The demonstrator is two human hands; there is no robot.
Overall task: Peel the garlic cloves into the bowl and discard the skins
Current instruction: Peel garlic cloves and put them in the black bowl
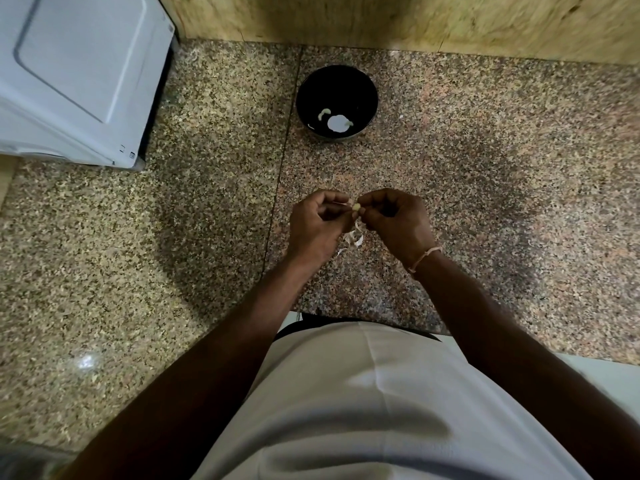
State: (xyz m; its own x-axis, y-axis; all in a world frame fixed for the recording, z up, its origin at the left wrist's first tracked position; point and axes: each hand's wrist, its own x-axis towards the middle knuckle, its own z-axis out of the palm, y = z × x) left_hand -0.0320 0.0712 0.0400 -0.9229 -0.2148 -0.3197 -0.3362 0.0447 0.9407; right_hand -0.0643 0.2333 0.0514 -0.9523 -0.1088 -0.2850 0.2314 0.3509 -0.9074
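A: State the position of the garlic clove.

B: The garlic clove (355, 206) sits between the two hands, above the speckled stone table (485, 168), near the person's body. The left hand (317, 225) pinches it from one side; the right hand (398, 220) pinches it from the other. Each grip is clamped on the clove, with the fingers curled.

A: And the skins?

B: Pale skins (353, 239) lie on the table directly below the hands. One strip also projects from the clove at the left fingertips.

A: Location of the bowl?

B: The black bowl (336, 102) stands on the table, well apart from the hands, toward the wooden back wall (415, 19). It holds a few pale pieces (336, 122); their exact kind cannot be told.

A: Other items?

B: A white appliance (76, 71) occupies the far left corner. A thin band (424, 258) circles the right wrist. A white shirt (363, 410) fills the lower view.
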